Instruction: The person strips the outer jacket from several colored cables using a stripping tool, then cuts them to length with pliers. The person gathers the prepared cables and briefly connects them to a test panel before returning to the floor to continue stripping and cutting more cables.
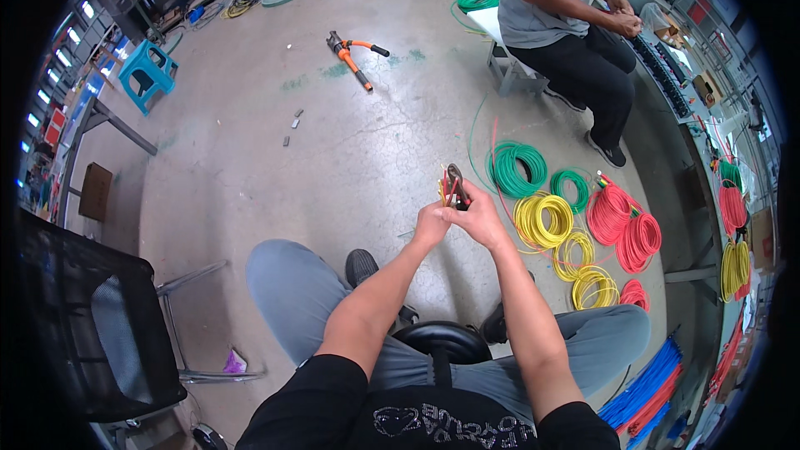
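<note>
Above the floor between my knees, my two hands meet at the thumbs. My left hand (430, 223) is closed on a small bunch of yellow and red wires (442, 188), whose ends stick up past the fingers. Closed round a pair of pliers (454, 173) with a dark head, my right hand (481, 218) is just to the right of it. The pliers' head points away from me, right beside the wires. My fingers hide most of the handles and the lower part of the wires.
Coils of green (517, 170), yellow (543, 221) and red wire (611, 215) lie on the floor at my right. An orange hydraulic tool (348, 58) lies ahead. A co-worker (575, 33) sits at the workbench (667, 75). A black mesh chair (108, 317) and a blue stool (147, 73) stand leftward.
</note>
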Tool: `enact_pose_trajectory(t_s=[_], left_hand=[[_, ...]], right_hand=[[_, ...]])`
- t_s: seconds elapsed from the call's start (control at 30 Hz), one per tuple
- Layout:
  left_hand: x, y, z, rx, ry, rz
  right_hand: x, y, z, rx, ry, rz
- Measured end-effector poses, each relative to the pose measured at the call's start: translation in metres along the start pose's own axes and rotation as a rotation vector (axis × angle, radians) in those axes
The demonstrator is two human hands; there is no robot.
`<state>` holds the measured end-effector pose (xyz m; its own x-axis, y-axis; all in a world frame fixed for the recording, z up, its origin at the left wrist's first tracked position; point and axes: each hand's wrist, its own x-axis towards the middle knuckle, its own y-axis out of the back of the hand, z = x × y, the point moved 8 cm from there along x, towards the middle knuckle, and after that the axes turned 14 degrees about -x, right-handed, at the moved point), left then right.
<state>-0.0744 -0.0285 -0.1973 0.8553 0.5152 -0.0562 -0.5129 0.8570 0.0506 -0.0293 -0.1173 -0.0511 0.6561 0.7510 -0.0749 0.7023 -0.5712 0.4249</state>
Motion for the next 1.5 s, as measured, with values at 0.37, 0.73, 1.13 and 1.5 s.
enact_pose_trajectory(t_s=[0.37,0.73,1.13,1.5], left_hand=[[0.009,-0.006,-0.015,0.013,-0.071,-0.016],[-0.004,-0.008,-0.042,0.148,-0.054,-0.062],[-0.025,-0.010,-0.064,0.103,0.212,-0.141],[-0.030,-0.040,0.209,0.334,-0.407,-0.494]], right_hand=[[-0.002,0.001,0.009,0.001,-0.021,0.118],[-0.017,-0.011,0.014,-0.181,0.021,0.206],[-0.022,0.029,0.006,-0.067,-0.083,0.201],[-0.094,0.225,-0.079,0.662,-0.026,0.325]])
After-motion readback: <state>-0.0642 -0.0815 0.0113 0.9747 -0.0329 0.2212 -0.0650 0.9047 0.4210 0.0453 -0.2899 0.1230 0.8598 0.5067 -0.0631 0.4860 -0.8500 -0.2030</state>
